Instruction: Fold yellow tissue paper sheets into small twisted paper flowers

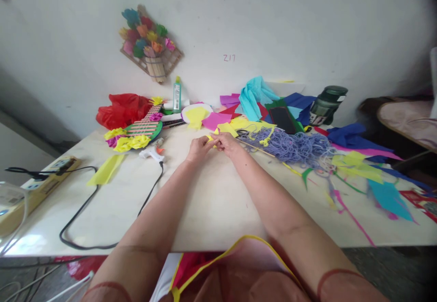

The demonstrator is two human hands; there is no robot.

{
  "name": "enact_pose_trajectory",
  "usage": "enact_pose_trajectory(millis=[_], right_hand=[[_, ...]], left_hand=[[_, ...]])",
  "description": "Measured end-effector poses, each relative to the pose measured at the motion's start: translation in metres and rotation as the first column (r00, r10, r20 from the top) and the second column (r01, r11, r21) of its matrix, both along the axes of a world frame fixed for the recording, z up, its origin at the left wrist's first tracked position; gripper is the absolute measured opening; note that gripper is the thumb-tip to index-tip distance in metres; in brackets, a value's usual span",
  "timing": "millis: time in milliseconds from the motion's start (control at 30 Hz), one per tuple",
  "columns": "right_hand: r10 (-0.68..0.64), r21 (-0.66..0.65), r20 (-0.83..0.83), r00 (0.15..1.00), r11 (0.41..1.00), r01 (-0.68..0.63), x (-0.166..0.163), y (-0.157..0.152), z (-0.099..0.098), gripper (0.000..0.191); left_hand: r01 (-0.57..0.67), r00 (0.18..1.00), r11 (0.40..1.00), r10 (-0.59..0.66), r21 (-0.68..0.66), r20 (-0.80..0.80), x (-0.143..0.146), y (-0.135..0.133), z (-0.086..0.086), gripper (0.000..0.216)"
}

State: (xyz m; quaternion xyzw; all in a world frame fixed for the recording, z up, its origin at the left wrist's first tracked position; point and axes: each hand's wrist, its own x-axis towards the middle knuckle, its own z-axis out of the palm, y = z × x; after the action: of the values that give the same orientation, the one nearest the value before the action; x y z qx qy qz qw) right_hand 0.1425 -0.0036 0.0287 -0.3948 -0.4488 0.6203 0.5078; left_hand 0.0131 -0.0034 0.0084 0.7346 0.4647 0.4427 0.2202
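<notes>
Both my hands meet over the middle of the white table, with a small piece of yellow crepe paper between their fingertips. My left hand pinches it from the left, and my right hand closes on it from the right. The fingers hide most of its shape. Just beyond them lies more yellow paper. To the left rests a white glue gun beside a green-based craft of pinkish sticks trimmed with yellow and magenta paper. A flat yellow strip lies nearer me.
A tangle of purple yarn spreads on the right, amid coloured paper scraps. Behind stand a green glue bottle and a dark flask. A power strip and black cord occupy the left.
</notes>
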Motion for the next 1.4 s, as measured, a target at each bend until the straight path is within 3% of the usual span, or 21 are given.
enact_pose_trajectory(millis=[167,333,567,700,867,1067,1200,1400], right_hand=[[-0.002,0.018,-0.008,1.0,1.0,0.002,0.003,-0.001,0.0,0.033],[-0.038,0.031,0.015,0.999,0.999,0.037,0.006,0.0,-0.001,0.033],[-0.053,0.057,0.053,0.997,0.997,0.05,0.01,0.002,-0.002,0.028],[0.008,0.081,0.12,0.993,0.997,-0.018,0.016,0.003,-0.004,0.027],[-0.07,0.172,0.162,0.984,0.984,0.042,0.017,0.006,-0.004,0.033],[-0.045,0.146,0.15,0.988,0.989,0.023,0.023,0.008,-0.004,0.027],[0.033,0.118,0.191,0.981,0.991,-0.057,0.03,0.012,-0.005,0.02],[0.127,0.189,0.197,0.972,0.968,-0.165,0.037,0.008,0.0,0.026]], left_hand=[[0.017,0.996,0.999,-0.013,-0.048,0.088,0.001,-0.003,0.002,0.042],[0.165,0.973,0.962,-0.123,-0.216,0.196,-0.001,-0.012,0.01,0.041],[0.323,0.892,0.906,-0.195,-0.274,0.408,-0.01,-0.011,0.007,0.036],[0.3,0.86,0.9,-0.112,-0.316,0.497,-0.015,-0.006,0.004,0.034],[0.272,0.807,0.909,-0.036,-0.316,0.59,-0.019,0.0,0.0,0.034],[0.268,0.73,0.923,-0.007,-0.277,0.684,-0.023,0.004,-0.003,0.034],[0.297,0.734,0.909,-0.021,-0.293,0.679,-0.025,0.004,-0.002,0.033],[0.258,0.757,0.902,0.034,-0.346,0.653,-0.022,0.006,-0.002,0.035]])
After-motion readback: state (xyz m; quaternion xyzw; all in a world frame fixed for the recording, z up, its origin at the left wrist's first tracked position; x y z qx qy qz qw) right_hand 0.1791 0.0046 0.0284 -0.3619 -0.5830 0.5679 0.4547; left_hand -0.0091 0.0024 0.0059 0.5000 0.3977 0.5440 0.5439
